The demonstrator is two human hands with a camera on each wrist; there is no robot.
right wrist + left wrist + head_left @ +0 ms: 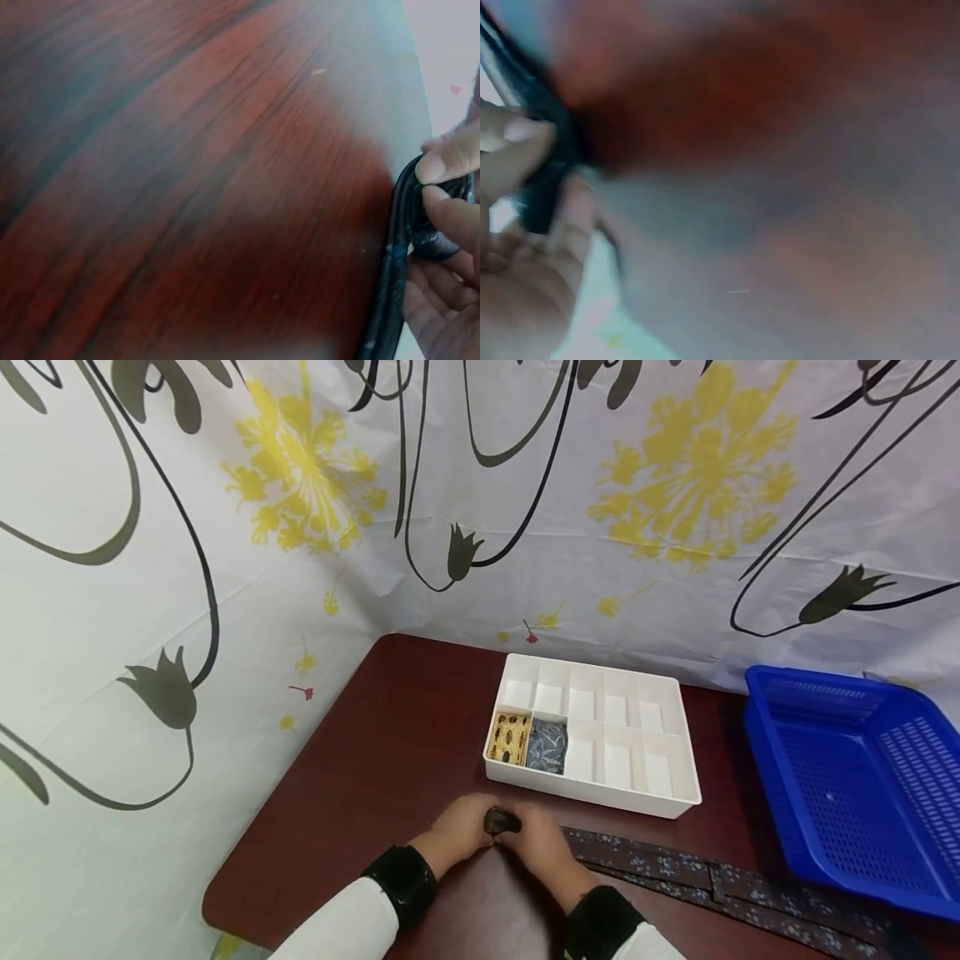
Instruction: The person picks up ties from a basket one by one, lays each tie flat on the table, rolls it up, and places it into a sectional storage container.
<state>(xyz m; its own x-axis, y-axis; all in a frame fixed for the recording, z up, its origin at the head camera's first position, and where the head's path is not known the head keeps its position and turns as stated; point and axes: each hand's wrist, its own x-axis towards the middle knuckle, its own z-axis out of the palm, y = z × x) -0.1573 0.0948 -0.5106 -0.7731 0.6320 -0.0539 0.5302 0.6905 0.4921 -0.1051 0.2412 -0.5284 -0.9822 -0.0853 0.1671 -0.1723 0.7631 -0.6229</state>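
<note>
A dark brown necktie (651, 857) with a small pale floral print lies stretched across the table toward the right. Its left end is wound into a small roll (501, 821), held between both hands. My left hand (463, 828) grips the roll from the left, its fingers curled around it. From the other side my right hand (542, 847) pinches it. The right wrist view shows the coiled layers (429, 244) between fingers and thumbs, with the flat strip (385, 300) running off downward. In the blurred left wrist view, fingers (525, 157) hold the dark fabric.
Behind the hands stands a white divided box (592, 791). Two of its front-left compartments hold a yellow patterned cloth (509, 737) and a blue-grey patterned one (547, 745). A blue plastic basket (776, 793) sits at the right. Patterned sheeting (525, 485) rises behind the dark red table (375, 760).
</note>
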